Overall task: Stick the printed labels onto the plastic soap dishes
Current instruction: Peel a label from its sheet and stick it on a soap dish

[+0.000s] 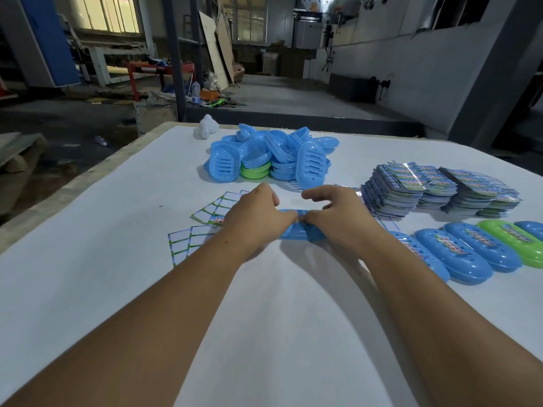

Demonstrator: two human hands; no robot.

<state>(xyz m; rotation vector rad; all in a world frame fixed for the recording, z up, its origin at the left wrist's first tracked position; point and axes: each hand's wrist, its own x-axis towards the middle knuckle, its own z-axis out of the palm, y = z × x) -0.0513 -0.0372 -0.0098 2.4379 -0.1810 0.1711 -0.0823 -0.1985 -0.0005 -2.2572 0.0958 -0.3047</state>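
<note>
Oval blue plastic soap dish (296,230)

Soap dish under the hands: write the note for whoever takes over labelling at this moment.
Left hand and right hand both pinch at the top of a blue soap dish on the table, apparently pressing a label on. Labelled dishes lie in a row at right. Unlabelled pile sits behind; label stacks at right, used backing sheets at left. Left: finish this dish, then the pile.
</note>
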